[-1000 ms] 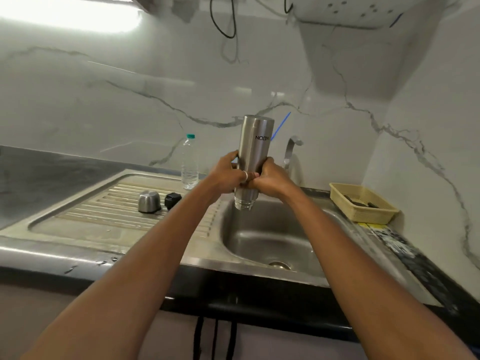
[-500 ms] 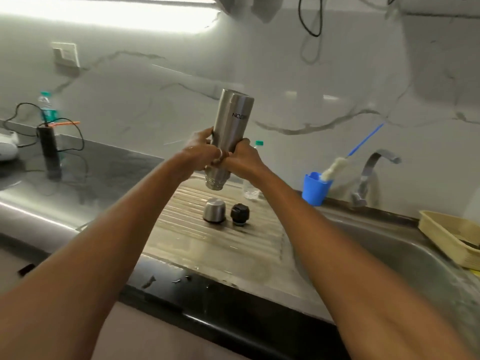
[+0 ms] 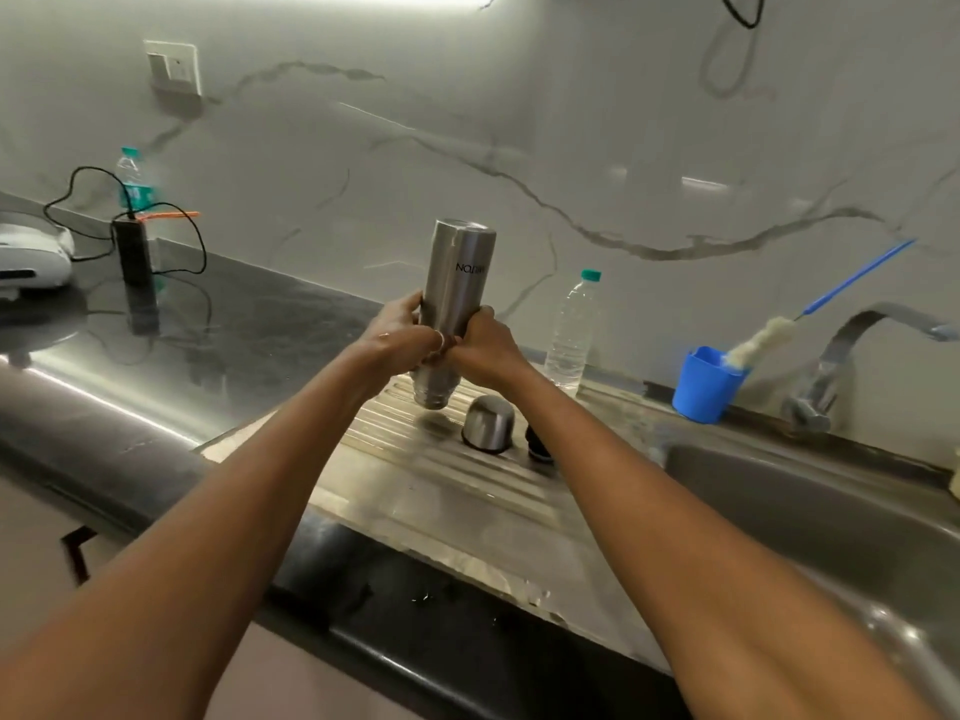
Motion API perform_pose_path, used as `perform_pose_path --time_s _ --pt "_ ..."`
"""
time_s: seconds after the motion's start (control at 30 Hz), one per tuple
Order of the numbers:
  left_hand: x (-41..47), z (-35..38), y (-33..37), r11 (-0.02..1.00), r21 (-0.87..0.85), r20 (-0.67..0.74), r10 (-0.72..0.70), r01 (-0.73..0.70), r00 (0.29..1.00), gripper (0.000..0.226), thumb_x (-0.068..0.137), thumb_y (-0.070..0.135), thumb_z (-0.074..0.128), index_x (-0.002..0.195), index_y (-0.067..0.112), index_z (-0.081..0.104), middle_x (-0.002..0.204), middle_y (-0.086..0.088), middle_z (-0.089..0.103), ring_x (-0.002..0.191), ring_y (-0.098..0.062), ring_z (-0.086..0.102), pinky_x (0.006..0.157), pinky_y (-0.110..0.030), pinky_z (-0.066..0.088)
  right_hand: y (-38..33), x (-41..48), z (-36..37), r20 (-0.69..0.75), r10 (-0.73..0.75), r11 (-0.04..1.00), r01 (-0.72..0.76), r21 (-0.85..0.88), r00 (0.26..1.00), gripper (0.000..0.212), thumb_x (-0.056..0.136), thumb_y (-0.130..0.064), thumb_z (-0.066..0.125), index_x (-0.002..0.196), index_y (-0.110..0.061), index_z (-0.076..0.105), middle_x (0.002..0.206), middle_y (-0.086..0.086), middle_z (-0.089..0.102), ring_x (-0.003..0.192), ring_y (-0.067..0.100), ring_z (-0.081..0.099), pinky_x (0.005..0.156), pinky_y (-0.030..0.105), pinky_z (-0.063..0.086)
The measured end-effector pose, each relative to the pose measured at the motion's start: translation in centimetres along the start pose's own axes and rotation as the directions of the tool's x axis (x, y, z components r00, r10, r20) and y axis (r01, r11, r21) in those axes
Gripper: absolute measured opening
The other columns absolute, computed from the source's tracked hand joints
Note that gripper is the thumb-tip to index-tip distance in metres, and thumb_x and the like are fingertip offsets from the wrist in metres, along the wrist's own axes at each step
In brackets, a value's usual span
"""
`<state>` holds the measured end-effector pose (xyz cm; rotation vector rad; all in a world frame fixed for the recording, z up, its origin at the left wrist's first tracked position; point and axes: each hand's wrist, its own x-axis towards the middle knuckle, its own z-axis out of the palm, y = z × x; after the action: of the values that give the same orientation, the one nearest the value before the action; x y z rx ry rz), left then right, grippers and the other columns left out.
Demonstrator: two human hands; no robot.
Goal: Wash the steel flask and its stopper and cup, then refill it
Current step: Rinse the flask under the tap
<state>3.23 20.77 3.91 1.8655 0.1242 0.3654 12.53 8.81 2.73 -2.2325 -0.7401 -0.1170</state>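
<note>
The steel flask is upside down, mouth toward the ribbed draining board, a little above it. My left hand and my right hand both grip its lower part from either side. The steel cup stands inverted on the draining board just right of the flask's mouth. The black stopper lies right of the cup, mostly hidden behind my right forearm.
A clear plastic water bottle stands behind the cup. A blue cup holding a bottle brush sits by the tap. The sink basin is at right. On the dark counter at left are a black device with cables and another bottle.
Both hands carried the inverted flask from over the sink basin leftward to above the draining board and lowered it toward the board. My view swung left.
</note>
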Motion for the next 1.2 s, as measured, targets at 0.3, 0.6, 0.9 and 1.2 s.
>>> perform_pose_path --time_s 0.3,0.6,0.9,1.2 --pt "0.9 1.3 -0.4 1.0 0.011 0.052 0.002 -0.003 0.999 0.06 0.089 -0.003 0.056 0.143 0.024 0.05 0.115 -0.009 0.064 0.1 -0.024 0.064 0.071 -0.032 0.053 1.3 0.4 0.0 -0.001 0.025 0.999 -0.025 -0.022 1.0 0.087 0.054 -0.047 0.082 0.127 -0.008 0.059 0.107 0.008 0.069 0.092 0.02 0.069 0.08 0.035 0.061" --pt "1.7 2.0 -1.2 1.0 0.01 0.071 -0.004 0.003 0.997 0.063 0.091 -0.006 0.055 0.146 0.024 0.047 0.117 -0.009 0.065 0.101 -0.022 0.065 0.076 -0.033 0.055 2.4 0.6 0.3 0.012 0.036 0.999 -0.036 -0.001 0.999 0.078 0.069 -0.035 0.089 0.13 -0.004 0.054 0.105 0.008 0.069 0.092 0.022 0.069 0.077 0.032 0.06" --pt "1.6 2.4 -1.3 0.999 0.03 0.068 -0.032 0.03 0.997 0.057 0.094 -0.003 0.057 0.146 0.016 0.044 0.112 -0.005 0.059 0.106 -0.022 0.06 0.075 -0.027 0.048 2.0 0.2 0.5 0.034 0.065 0.998 -0.065 0.007 0.997 0.079 0.073 -0.035 0.088 0.134 -0.003 0.049 0.11 0.011 0.068 0.096 0.025 0.069 0.087 0.038 0.06" --pt "0.6 2.4 -1.9 0.988 0.105 -0.209 -0.087 0.111 0.974 0.087 0.084 0.059 0.074 0.149 0.014 0.036 0.138 -0.011 0.048 0.123 -0.028 0.05 0.1 -0.044 0.048 1.6 -1.9 -2.5 0.102 0.143 0.989 -0.138 -0.058 0.984 0.079 0.08 -0.038 0.086 0.132 -0.003 0.038 0.096 -0.002 0.051 0.091 0.015 0.053 0.056 0.021 0.036"
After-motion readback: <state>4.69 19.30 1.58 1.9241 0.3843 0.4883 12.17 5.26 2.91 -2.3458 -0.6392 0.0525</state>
